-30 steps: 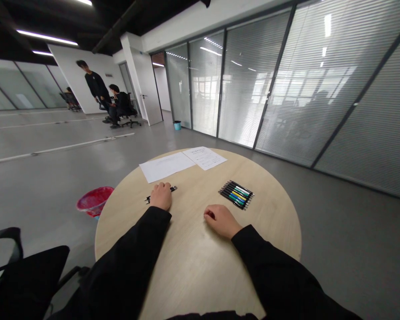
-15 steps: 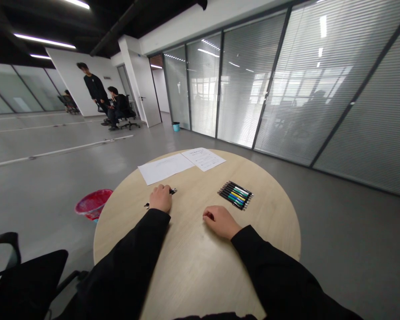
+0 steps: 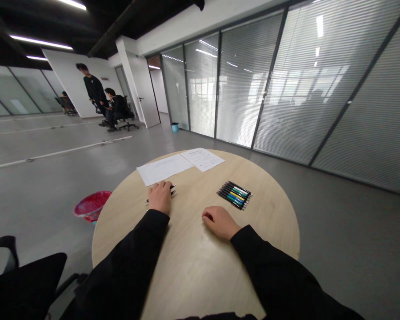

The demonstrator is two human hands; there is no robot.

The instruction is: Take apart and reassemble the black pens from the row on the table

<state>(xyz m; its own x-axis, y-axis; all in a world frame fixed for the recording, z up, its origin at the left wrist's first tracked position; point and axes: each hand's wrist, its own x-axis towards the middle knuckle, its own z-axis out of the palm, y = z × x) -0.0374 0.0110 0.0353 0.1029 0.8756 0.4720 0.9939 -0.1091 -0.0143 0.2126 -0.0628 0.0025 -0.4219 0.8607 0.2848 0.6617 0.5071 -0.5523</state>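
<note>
My left hand (image 3: 159,196) is curled palm-down over black pens on the round wooden table (image 3: 200,271). Its fingers are closed on a pen (image 3: 173,186), whose tip pokes out at the right of the knuckles. Just below that tip, the end of another pen (image 3: 173,193) shows; the rest of both is hidden under the hand. My right hand (image 3: 221,222) rests on its side on the tabletop, fingers curled in, with nothing visible in them. Beyond it lies a neat row of several pens (image 3: 235,194), black with green, blue, yellow and white parts.
Two paper sheets, one nearly blank (image 3: 165,169) and one printed (image 3: 203,159), lie at the table's far edge. A red basket (image 3: 91,206) stands on the floor at left, near a black chair (image 3: 26,284). Two people (image 3: 93,89) are in the background by a door.
My left hand has shifted slightly up, and two pen ends now show apart at its right side. My right hand and the pen row have stayed in place.
</note>
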